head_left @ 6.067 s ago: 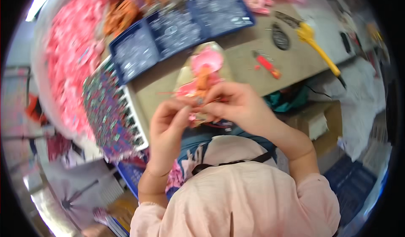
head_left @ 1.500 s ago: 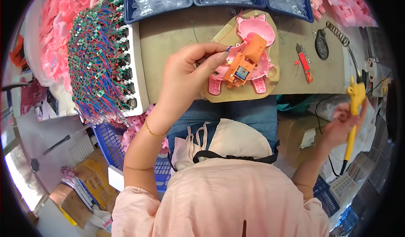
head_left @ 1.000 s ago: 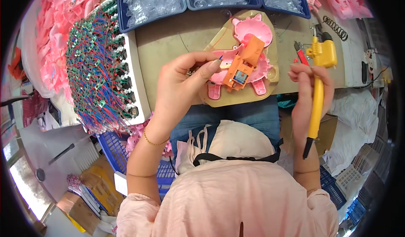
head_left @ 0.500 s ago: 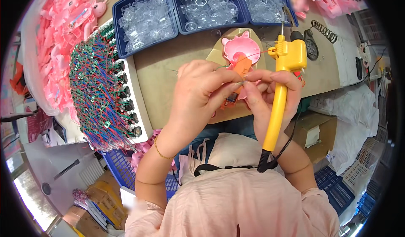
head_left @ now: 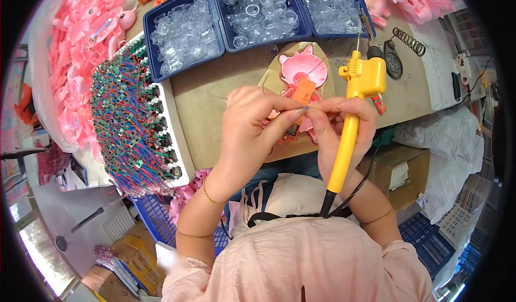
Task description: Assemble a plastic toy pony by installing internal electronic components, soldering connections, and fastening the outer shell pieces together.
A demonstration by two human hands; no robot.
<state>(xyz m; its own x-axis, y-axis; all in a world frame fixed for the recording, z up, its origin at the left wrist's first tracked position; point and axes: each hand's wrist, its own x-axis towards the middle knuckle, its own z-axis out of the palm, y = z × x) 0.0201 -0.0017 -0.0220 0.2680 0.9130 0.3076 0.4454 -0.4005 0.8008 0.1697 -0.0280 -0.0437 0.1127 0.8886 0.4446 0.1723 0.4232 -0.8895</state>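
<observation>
My left hand is closed, thumb and index finger pinching a thin wire whose far end is hidden between the fingertips. Right against it, my right hand pinches at the same spot. That hand also holds a yellow soldering iron, its metal tip pointing away from me. Just beyond the fingers lies a pink animal-shaped plastic shell with an orange plastic part over its lower half. A thin reddish wire stands up from around the orange part. My fingers partly cover the shell's lower end.
Blue bins of clear plastic parts line the back. At left, a white tray holds many wired circuit boards, beside piled pink shells. A coiled iron stand sits at right. Below are a blue basket and a cardboard box.
The soldering iron and both hands have shifted slightly left in the picture, fingertips still together. The reddish wire that ran sideways toward the iron now slants upward over the pink shell.
</observation>
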